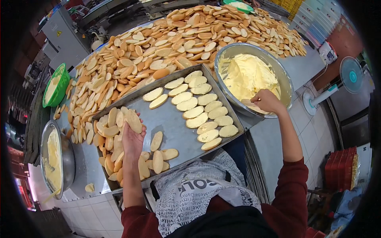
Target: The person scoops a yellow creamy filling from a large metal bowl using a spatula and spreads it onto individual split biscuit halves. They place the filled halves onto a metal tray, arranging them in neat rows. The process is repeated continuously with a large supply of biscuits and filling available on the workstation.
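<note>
- Bread piece [134,121], oval and pale: you are holding it up over the left part of the tray [170,123], above a cluster of plain pieces.
- Left hand [133,138]: its fingers are closing round that bread piece, gripping it by the lower part.
- Right hand [268,100]: its fingers are pinching a flat spreader [248,103] at the near side of the large metal bowl [284,73]; whether the blade is touching cream, you cannot tell.
- Cream [250,73], pale yellow: it is filling much of that bowl.
- Coated pieces [187,104]: they are lying in slanting rows along the tray's right side, with a few near its far edge.
- Plain pieces [110,131]: they are crowding the tray's left end, some spilling toward its near edge.
- Bread mound [178,43]: it is spreading across the bench [313,63] beyond the tray.
- Second metal bowl [69,158]: it is standing left of the tray, holding a pale yellow mixture [52,158].
- Green basin [60,90]: it is sitting at the mound's left edge.
- Fan [351,75], white and teal: it is standing right of the bench.
</note>
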{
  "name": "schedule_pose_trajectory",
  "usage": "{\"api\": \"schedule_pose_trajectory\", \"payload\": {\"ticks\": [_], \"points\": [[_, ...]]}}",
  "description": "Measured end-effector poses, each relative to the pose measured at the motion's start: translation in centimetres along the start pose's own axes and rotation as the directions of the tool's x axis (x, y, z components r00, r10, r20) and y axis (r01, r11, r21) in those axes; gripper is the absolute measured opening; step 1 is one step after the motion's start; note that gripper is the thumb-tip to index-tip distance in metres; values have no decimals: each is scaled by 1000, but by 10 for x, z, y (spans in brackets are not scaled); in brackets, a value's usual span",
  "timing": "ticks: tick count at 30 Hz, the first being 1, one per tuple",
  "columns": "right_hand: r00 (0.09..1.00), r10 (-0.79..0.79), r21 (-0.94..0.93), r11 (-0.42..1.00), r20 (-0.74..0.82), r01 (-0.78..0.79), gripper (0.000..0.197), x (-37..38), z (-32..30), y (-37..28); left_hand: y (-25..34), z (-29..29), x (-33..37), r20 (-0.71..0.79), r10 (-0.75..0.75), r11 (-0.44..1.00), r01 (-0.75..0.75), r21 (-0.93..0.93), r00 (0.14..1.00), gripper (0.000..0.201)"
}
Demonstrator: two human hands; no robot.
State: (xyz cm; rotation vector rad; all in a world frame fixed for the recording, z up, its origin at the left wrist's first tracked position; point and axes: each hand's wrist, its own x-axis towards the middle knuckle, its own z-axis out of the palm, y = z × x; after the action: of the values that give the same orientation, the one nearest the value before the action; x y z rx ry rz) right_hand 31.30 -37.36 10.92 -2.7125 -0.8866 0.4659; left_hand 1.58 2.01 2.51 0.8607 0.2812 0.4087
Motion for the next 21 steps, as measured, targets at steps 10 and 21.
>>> {"api": "schedule_pose_trajectory", "payload": {"ticks": [10,21], "points": [[985,166,413,901,-45,-133,25,-22,-25,33,-7,45,-3,-137,-47,990,28,-135,989,40],[970,195,641,765,-146,-57,27,-48,-30,4,-30,68,6,9,-100,983,100,-155,995,47]]}}
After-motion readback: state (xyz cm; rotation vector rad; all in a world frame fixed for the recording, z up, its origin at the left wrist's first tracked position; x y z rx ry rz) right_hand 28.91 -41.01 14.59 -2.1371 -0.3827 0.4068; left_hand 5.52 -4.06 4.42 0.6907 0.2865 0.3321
